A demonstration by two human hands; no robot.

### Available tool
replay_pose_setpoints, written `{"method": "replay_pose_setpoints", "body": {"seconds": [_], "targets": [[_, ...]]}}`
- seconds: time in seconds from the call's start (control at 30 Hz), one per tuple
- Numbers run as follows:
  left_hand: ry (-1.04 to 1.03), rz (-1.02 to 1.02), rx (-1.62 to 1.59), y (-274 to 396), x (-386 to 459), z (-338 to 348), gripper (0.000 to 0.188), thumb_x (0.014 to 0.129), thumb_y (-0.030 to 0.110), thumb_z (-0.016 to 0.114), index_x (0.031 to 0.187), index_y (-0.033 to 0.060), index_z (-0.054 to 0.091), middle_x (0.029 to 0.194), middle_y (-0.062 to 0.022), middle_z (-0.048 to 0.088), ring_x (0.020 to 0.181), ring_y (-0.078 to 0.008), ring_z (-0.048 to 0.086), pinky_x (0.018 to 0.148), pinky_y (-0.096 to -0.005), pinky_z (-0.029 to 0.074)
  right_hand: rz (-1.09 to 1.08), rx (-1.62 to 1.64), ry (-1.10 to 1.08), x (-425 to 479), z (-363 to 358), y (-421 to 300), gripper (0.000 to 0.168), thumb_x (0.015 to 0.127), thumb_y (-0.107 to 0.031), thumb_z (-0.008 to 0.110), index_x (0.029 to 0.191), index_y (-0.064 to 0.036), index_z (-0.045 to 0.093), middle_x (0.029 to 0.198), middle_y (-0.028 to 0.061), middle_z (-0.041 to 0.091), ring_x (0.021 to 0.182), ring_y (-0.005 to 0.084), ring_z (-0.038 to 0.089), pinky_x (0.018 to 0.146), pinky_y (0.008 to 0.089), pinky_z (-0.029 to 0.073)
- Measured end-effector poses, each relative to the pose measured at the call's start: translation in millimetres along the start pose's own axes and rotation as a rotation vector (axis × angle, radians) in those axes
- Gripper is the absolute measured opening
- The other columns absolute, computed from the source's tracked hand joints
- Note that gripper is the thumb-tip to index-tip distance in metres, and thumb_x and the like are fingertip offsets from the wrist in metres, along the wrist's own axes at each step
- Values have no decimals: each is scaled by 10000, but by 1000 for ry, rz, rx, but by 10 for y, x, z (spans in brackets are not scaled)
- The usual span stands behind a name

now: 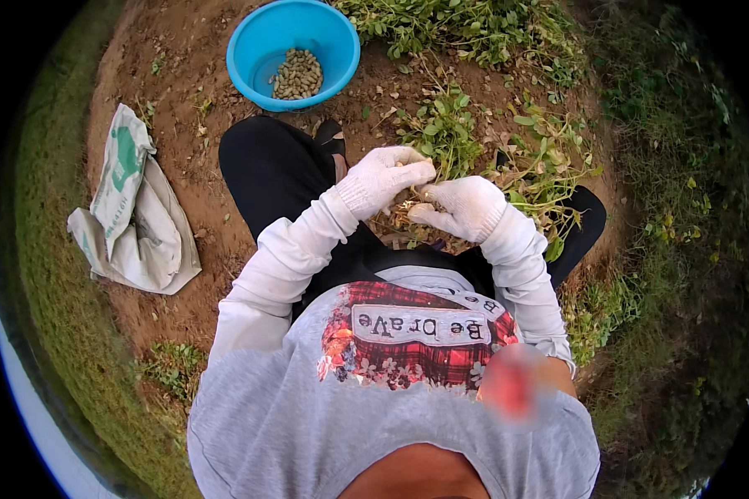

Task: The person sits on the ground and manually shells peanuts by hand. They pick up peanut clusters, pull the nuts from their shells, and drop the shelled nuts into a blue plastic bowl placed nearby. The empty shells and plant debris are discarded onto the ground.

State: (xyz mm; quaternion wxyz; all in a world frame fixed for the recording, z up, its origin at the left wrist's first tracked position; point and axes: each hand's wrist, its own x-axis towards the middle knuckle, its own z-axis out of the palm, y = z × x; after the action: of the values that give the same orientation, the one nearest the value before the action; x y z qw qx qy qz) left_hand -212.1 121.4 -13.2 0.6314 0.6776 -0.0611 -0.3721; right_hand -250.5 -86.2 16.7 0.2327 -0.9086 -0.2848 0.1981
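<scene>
White knit gloves cover both hands, which work close together above my lap. My left hand (pixel 388 178) is curled, with a small tan plant piece (pixel 400 164) showing between thumb and fingers; whether it is a pod is hard to tell. Facing it, my right hand (pixel 465 208) closes around the root end of an uprooted peanut plant (pixel 546 162), whose leafy stems seem to stretch out to the right past the wrist. Pale roots (pixel 404 213) hang below and between the hands. The fingertips partly hide what they grip.
Ahead on the left stands a blue plastic tub (pixel 247 78) with peanuts in their shells (pixel 297 75) inside. A crumpled white woven sack (pixel 140 218) bearing print lies on bare soil at left. Heaped peanut plants (pixel 474 28) lie ahead; another green clump (pixel 443 128) sits between my legs. Weeds (pixel 674 249) border the right.
</scene>
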Motion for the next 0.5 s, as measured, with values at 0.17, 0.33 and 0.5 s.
{"method": "replay_pose_setpoints", "body": {"seconds": [0.17,0.33,0.5], "targets": [[293,-41,-543,-4,182,-96,312,1052,351,621,1077,42,648,853,1,575,618,-43,495,449,-164,346,-90,55,63,-52,-43,13,424,988,-526,601,921,-117,696,729,140,659,724,379,685,643,469,544],[778,310,-257,442,721,-1135,353,983,358,714,1104,27,696,854,-35,637,595,-95,598,505,-240,490,-142,524,209,-189,-366,142,400,969,-246,715,1307,-33,687,1020,114,759,838,206,718,777,306,539],[986,72,1267,548,989,-2040,745,908,596,648,1436,75,579,1428,-193,596,1281,-380,585,1077,-469,474,-144,1292,680,-519,-653,821,464,1008,-58,631,1442,31,495,1404,209,615,1256,307,642,1051,404,530]]}}
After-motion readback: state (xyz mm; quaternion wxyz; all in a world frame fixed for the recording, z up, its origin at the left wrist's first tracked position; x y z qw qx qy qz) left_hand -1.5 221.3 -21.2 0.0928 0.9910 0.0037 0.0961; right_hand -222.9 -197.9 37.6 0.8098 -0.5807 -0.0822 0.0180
